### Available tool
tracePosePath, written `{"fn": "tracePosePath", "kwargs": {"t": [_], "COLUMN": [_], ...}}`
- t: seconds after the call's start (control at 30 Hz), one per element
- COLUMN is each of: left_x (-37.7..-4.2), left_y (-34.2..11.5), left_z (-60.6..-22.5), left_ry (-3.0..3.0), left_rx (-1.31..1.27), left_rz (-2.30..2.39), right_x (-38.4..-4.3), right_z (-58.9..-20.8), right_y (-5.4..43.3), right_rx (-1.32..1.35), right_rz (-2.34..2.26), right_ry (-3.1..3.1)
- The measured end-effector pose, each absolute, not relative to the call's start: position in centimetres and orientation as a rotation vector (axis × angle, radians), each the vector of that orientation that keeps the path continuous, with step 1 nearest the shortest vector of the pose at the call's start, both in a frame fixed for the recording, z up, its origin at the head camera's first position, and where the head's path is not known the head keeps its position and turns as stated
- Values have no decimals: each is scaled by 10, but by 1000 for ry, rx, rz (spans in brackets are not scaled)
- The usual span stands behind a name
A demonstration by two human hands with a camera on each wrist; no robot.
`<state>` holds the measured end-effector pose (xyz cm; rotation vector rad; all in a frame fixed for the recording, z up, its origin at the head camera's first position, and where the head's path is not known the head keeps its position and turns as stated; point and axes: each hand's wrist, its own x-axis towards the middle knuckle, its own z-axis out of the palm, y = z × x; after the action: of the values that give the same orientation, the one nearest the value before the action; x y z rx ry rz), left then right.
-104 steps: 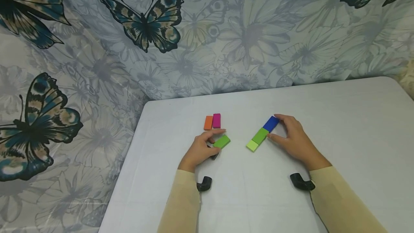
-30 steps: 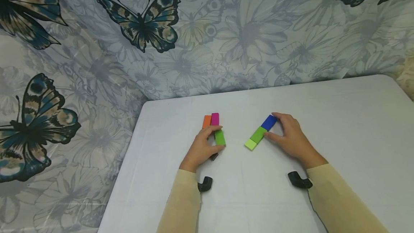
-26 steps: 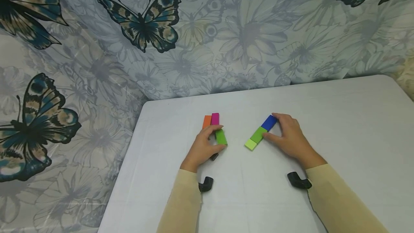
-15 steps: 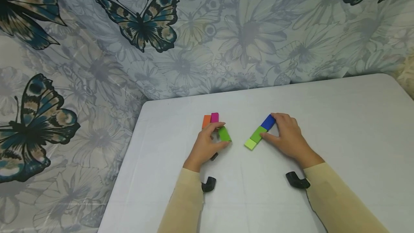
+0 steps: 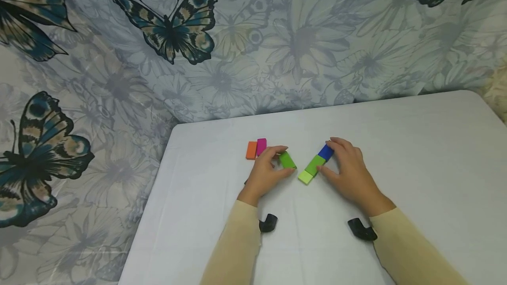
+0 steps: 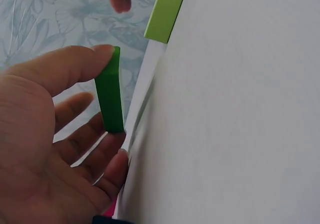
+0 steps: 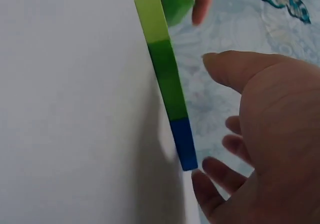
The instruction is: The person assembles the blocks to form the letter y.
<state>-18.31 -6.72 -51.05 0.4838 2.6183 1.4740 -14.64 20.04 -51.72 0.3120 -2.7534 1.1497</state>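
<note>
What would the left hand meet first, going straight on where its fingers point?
Likely the row of blocks; the held green block would touch before the left hand does. Height is unclear, so it might pass over.

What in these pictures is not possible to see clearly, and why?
Head view: the left hand leaves only a sliver of a dark object visible.
Head view: the right hand covers part of the blue block.
Left wrist view: the left hand hides all but a sliver of the pink block.
Right wrist view: the held green block is blurred and cut off by the top edge.
</note>
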Motion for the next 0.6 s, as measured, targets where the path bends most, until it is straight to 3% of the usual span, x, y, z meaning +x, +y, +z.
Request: {"fn": "tracePosePath", "kwargs": {"t": [0.6], "left_x": [-196], "left_y": [-62], "left_z": [-519], "left_ry": [2638], "left_rx": [486], "left_rz": [1494], "right_x": [-105], "right_z": [-524], "right_y": [189], "right_rx": [791], "right_rz": [883], "right_ry": [-2952]}}
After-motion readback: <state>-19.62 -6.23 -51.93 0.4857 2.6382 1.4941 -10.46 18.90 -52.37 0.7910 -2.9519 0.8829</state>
